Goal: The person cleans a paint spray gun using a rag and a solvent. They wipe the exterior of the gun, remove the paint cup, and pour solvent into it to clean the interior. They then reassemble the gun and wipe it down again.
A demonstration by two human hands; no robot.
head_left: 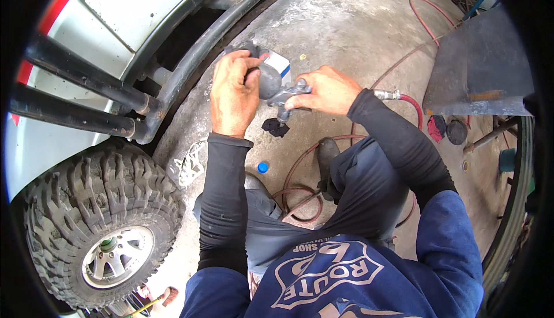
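A grey spray gun (287, 94) is in my right hand (330, 90), its fingers wrapped round the handle. The gun's rounded dark grey cup (269, 82) lies to its left. My left hand (234, 96) is closed at the cup, thumb and fingers pressed against its edge; part of the grip is hidden. A silver coupling (385, 94) beyond my right wrist joins a red air hose (412, 105). Just past the cup is a white and blue container (278, 64), partly covered by my left hand and the cup.
A white vehicle with black tubular bars (86, 113) and a knobbly tyre (104, 202) stands at left. On the concrete floor lie a black crumpled rag (275, 127), a blue cap (262, 168), white stringy material (191, 163) and coiled hose (303, 202). A dark metal panel (473, 64) stands right.
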